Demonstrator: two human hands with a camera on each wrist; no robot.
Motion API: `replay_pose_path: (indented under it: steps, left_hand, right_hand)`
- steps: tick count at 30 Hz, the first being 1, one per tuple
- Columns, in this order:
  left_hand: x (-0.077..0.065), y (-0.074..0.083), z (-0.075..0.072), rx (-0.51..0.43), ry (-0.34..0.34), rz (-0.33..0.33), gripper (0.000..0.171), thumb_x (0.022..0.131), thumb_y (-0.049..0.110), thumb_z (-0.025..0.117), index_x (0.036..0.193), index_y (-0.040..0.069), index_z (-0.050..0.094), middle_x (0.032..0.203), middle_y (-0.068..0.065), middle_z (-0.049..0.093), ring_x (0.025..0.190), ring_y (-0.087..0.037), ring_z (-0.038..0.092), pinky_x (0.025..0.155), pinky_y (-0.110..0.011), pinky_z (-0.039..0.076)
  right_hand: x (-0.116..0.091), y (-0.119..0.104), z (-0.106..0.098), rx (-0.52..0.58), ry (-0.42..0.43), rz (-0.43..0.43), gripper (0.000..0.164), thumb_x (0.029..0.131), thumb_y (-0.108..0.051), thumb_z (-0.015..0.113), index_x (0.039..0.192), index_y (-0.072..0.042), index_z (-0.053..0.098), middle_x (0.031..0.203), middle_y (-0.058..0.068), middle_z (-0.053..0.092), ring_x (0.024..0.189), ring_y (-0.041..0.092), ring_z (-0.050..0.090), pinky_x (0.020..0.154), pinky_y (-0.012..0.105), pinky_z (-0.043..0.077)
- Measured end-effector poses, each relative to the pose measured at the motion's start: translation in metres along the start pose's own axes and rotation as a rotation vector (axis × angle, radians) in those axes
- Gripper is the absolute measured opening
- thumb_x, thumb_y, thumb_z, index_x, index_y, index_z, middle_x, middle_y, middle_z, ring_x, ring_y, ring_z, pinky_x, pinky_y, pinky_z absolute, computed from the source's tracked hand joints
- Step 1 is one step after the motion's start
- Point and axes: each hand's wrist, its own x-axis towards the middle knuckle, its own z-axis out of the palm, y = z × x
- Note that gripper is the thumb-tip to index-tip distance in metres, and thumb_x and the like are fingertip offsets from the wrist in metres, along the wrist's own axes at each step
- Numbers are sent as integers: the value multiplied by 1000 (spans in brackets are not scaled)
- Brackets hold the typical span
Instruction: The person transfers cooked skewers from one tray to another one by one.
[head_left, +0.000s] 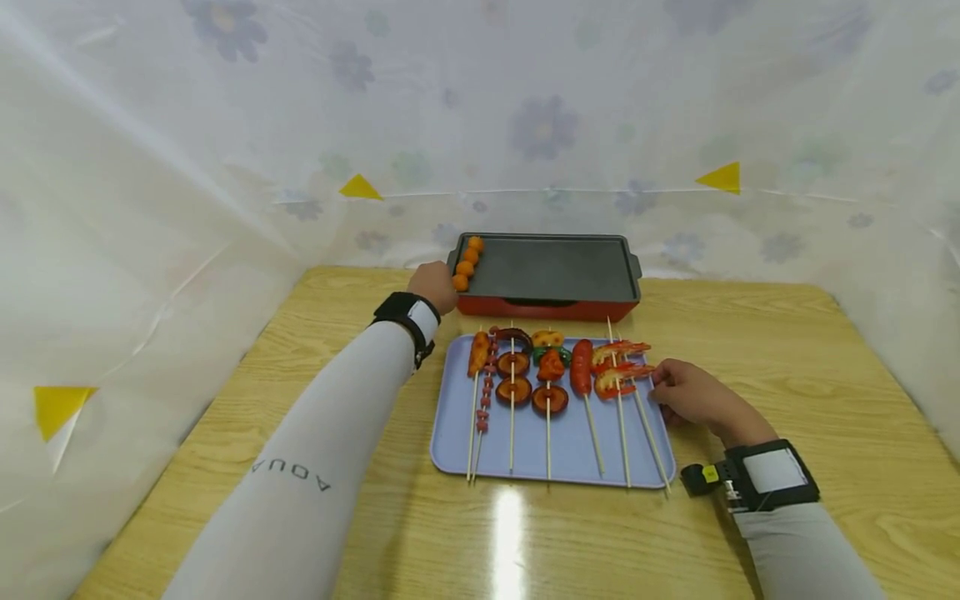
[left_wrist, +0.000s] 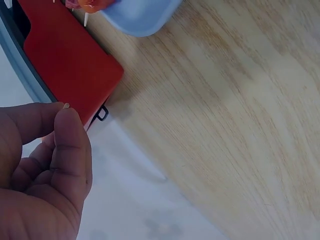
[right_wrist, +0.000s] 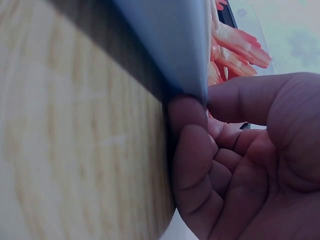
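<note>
At the left end of the black griddle plate point(head_left: 555, 267), a skewer of orange balls point(head_left: 466, 268) lies along the side. My left hand point(head_left: 435, 286) is at its near end. In the left wrist view, the thumb and forefinger of this hand point(left_wrist: 50, 155) pinch a thin stick whose tip point(left_wrist: 66, 105) just shows. My right hand point(head_left: 693, 396) grips the right rim of the lavender tray point(head_left: 457, 450). Up close in the right wrist view, the thumb lies over the tray's edge point(right_wrist: 192, 65) and the curled fingers are beneath it.
Several skewers lie on the tray: a sausage point(head_left: 581, 367), shrimp point(head_left: 617, 381), mushroom slices point(head_left: 513, 392), small pink pieces point(head_left: 485, 400) and others. Their sticks point toward the near edge. The griddle's red base point(head_left: 480, 307) stands behind the tray on the wooden table point(head_left: 750, 333). Flowered sheeting surrounds it.
</note>
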Motion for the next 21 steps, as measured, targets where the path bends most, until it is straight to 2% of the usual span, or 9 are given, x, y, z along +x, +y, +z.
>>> replay_pose_path:
  steps: [6,14,21]
  left_hand:
    - [-1,2,-1,-24,-1,-32,17,94,3,53,77,5,57,68,-6,47,61,-21,47,54,-30,36]
    - [0,-3,1,-52,-14,-25,34,93,1,51,62,11,43,57,-1,33,51,-17,36,50,-29,31]
    - [-1,-7,2,-111,7,-24,37,94,1,50,60,11,38,57,0,25,50,-15,28,51,-29,28]
  right_hand:
    - [0,-1,1,-1,-4,2,17,97,-6,54,108,6,48,87,11,55,72,22,55,60,34,48]
    - [2,1,0,-19,0,-10,19,97,-7,54,109,6,49,87,11,56,72,22,55,59,34,49]
    - [3,3,0,-21,-1,-11,19,97,-7,54,109,6,49,87,11,56,72,22,56,59,34,49]
